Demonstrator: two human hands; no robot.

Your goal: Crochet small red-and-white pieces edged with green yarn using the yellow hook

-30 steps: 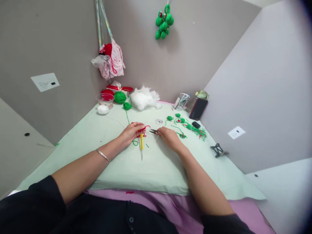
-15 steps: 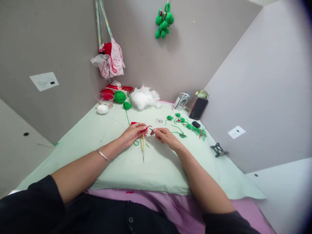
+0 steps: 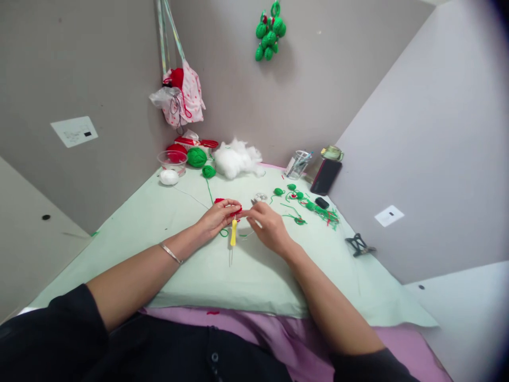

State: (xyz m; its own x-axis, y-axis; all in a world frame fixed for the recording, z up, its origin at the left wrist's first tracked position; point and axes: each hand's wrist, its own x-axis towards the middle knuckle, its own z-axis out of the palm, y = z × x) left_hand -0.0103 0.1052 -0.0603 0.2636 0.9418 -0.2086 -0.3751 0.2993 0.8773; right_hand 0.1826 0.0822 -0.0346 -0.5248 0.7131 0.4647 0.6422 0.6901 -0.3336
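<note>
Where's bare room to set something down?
Free: cloth between left forearm and right forearm, nearer than the yellow-handled tool; between right forearm and black stand. Crowded: right of the right hand, green pieces; back, green yarn balls, white stuffing.

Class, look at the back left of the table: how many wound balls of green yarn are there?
2. The larger green ball sits by the clear bowl; the smaller green ball lies nearer, its green strand running toward the left hand. Others may be hidden.
</note>
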